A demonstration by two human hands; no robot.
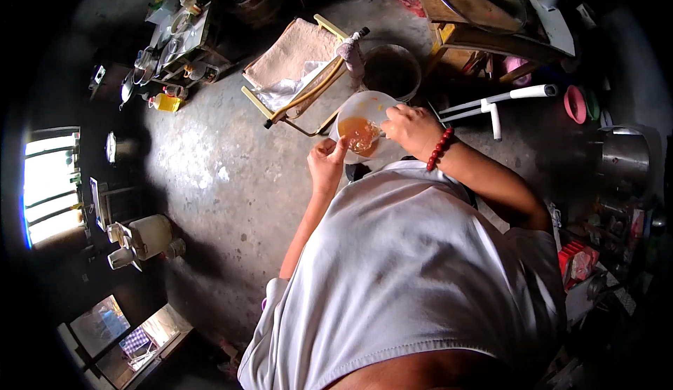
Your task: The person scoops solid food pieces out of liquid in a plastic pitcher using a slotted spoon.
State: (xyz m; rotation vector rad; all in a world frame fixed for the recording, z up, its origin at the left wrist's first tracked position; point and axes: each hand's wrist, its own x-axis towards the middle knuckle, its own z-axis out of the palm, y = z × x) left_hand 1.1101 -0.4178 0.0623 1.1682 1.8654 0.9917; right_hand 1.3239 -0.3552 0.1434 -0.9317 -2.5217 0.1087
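A whitish bowl (366, 104) is held in front of my body, tilted toward the camera. Orange-brown liquid (357, 128) with bubbles or pale bits lies inside it. My left hand (328, 162) grips the bowl's near left rim, thumb at the edge. Over the right side of the bowl is my right hand (413, 129), its fingers closed and pointing into the liquid. A thin, shiny thing seems to run from those fingers into the liquid, but its kind does not show. Red beads (440, 149) circle my right wrist.
Beyond the bowl stand a folding chair (294, 50) with a pinkish cloth and a dark-filled bucket (392, 71). A wooden table (456, 31) is at the upper right, with a white-handled metal frame (501, 101) below. An oil bottle (165, 102) sits on the concrete floor to the left.
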